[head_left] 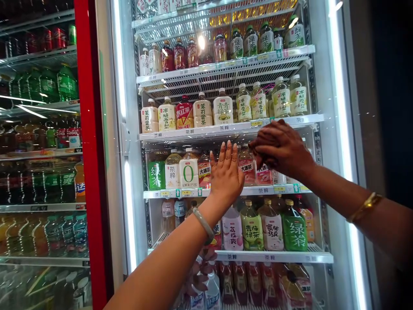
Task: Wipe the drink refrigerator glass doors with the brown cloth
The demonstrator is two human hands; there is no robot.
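Observation:
My left hand (226, 176), a grey-green bangle on its wrist, lies flat with fingers stretched upward against the glass door of a lit drinks fridge. Behind it stands a shelf row of tea bottles, among them a white-labelled bottle with a green zero (189, 171). To the right, my right hand (290, 146) is closed around a bunched dark brown cloth (268, 140), which appears pressed to the glass just below a shelf edge. A gold bracelet (366, 208) circles that wrist. The cloth and fingers hide some bottles behind them.
Bottles fill several white shelves (232, 128) behind the glass. Bright light strips (346, 172) run down both sides. A door handle (125, 138) sits at the left. Beyond a red frame (88, 142), another fridge holds green bottles (67, 84) and cans.

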